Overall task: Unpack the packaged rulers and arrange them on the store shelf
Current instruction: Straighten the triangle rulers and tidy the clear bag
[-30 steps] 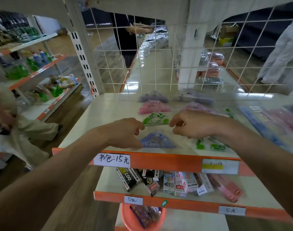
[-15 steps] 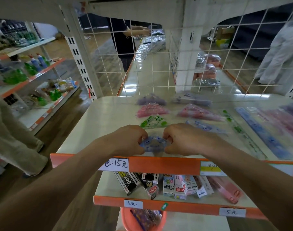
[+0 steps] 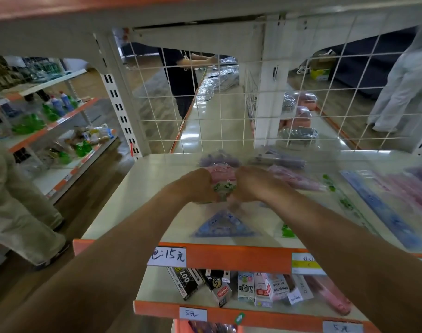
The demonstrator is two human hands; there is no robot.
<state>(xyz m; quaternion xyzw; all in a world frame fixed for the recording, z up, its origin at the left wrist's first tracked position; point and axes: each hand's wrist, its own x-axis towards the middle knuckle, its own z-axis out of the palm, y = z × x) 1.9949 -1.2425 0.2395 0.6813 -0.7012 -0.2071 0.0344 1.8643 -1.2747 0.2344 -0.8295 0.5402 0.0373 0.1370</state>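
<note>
Off to the left a person in beige trousers [image 3: 20, 200] stands in the aisle beside a side rack of green bottles [image 3: 34, 122]. The store shelf [image 3: 142, 200] is cream with an orange front edge, and a handwritten price label [image 3: 168, 256] is stuck on that edge left of its middle.

Both arms reach in over the front edge. The left hand [image 3: 195, 186] and the right hand [image 3: 255, 186] meet near the middle of the shelf on a green set-square packet [image 3: 223, 188]. The fingers of each are curled down onto it, one hand at either side, though blur hides the tips.

Just behind it towards the back edge lie a pink set-square packet [image 3: 220, 173] and then a purple one [image 3: 217, 161]. A blue set-square packet [image 3: 225, 224] lies flat near the front edge, apart from the hands.

Further right, long rulers lie running from front to back: a pink packet [image 3: 294, 179], a clear ruler with green print [image 3: 342, 200], a blue ruler [image 3: 383, 212], and pink ones [image 3: 409, 188] by the right edge. A white wire grid [image 3: 205, 111] closes the back.
</note>
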